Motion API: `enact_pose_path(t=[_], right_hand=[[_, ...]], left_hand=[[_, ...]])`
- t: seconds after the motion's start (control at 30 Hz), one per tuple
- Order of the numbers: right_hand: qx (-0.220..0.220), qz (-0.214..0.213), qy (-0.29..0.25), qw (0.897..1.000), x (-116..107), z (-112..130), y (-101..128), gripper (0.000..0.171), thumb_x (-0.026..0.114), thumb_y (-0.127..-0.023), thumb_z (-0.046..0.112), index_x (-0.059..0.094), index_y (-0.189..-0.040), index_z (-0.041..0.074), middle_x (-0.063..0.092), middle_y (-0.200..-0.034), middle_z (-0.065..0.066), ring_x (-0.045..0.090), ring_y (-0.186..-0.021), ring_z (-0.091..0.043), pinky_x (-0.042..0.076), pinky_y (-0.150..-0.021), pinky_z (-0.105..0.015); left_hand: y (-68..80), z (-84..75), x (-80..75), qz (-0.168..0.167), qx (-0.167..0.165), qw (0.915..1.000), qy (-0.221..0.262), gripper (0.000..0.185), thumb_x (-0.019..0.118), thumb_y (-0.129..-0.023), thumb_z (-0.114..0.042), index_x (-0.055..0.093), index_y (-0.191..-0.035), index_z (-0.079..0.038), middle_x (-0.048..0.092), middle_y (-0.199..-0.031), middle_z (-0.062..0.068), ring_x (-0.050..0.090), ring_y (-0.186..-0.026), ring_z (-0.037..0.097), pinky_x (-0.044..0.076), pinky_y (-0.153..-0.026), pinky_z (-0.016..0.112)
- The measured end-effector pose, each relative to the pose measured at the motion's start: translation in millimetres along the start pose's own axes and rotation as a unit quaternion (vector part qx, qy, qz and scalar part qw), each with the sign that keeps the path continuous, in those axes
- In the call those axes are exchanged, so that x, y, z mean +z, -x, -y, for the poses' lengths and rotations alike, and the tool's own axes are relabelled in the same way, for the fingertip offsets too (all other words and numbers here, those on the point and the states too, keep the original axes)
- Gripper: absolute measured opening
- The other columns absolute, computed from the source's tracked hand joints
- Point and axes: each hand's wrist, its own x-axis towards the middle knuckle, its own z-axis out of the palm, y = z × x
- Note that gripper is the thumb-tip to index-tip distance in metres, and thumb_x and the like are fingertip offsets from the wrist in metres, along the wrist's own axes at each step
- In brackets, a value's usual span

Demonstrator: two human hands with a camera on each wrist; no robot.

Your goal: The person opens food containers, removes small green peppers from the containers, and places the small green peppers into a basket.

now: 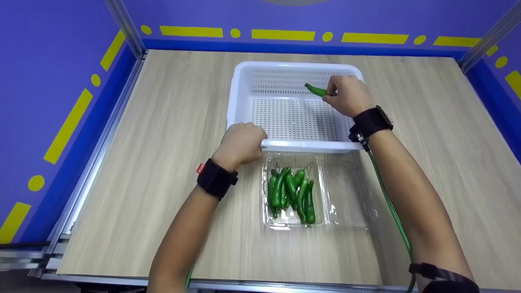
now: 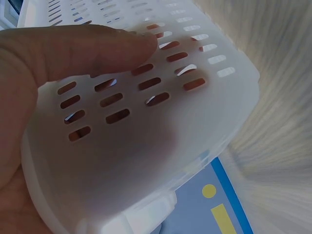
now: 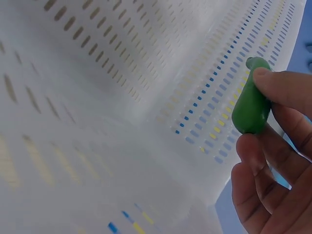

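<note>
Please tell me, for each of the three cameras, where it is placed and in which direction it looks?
Head: above, looking forward and down at the table, basket, pepper tray; both forearms show.
Left wrist: beside the left hand, facing the basket wall.
Right wrist: under the right hand, facing the held pepper.
Shared: head and right wrist both show this pepper.

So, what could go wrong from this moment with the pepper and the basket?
1. The right hand pinches the pepper only at one end, above the basket; it could slip and drop early.
2. The left hand grips the basket's near rim beside the open clear box; pulling the basket could push the box and spill its peppers.
</note>
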Motion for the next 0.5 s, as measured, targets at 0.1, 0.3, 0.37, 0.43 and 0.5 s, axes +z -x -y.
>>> enact_pose_path(t=[0.1,0.3,0.37,0.43,0.5], right_hand=[[0.002,0.009,0.004,1.000,0.5,-0.5,-0.8,0.017,0.075,-0.088,0.017,0.065,-0.092,0.004,0.071,-0.095,-0.015,0.063,-0.083,-0.033,0.050,-0.076,-0.047],[0.004,0.026,0.007,1.000,1.0,-1.7,-0.4,0.019,0.075,-0.087,0.015,0.064,-0.095,0.003,0.071,-0.096,-0.016,0.063,-0.084,-0.033,0.048,-0.075,-0.047],[0.006,0.032,0.009,0.999,1.4,-2.4,-0.9,0.019,0.075,-0.086,0.015,0.064,-0.095,0.003,0.070,-0.096,-0.016,0.062,-0.083,-0.032,0.047,-0.074,-0.045],[0.010,0.040,0.011,0.999,1.7,-2.6,-1.5,0.018,0.075,-0.086,0.016,0.065,-0.095,0.003,0.070,-0.096,-0.015,0.061,-0.082,-0.032,0.046,-0.073,-0.044],[0.012,0.046,0.013,0.999,2.1,-2.7,-2.2,0.018,0.076,-0.086,0.016,0.065,-0.094,0.003,0.071,-0.095,-0.015,0.060,-0.082,-0.031,0.045,-0.073,-0.042]], left_hand=[[0.6,0.1,-0.7,0.000,0.000,1.0000,0.000,0.015,0.074,-0.082,-0.016,0.064,-0.071,-0.015,0.057,-0.065,-0.004,0.057,-0.063,0.018,0.052,-0.062,0.039],[0.8,-0.1,-0.7,0.000,-0.001,1.0000,0.001,0.023,0.073,-0.082,-0.013,0.056,-0.066,-0.017,0.055,-0.064,-0.004,0.055,-0.063,0.018,0.052,-0.063,0.039],[0.2,-0.2,-0.5,-0.002,0.000,1.0000,0.000,0.023,0.072,-0.081,-0.012,0.056,-0.066,-0.017,0.055,-0.064,-0.004,0.056,-0.063,0.018,0.053,-0.063,0.040],[-0.2,-0.1,-0.2,-0.004,0.001,1.0000,-0.002,0.021,0.072,-0.081,-0.012,0.058,-0.067,-0.016,0.056,-0.064,-0.003,0.057,-0.063,0.019,0.053,-0.064,0.040],[-0.7,0.0,-0.4,-0.006,0.004,1.0000,-0.007,0.024,0.070,-0.080,-0.010,0.053,-0.065,-0.017,0.054,-0.064,-0.004,0.056,-0.063,0.019,0.053,-0.064,0.041]])
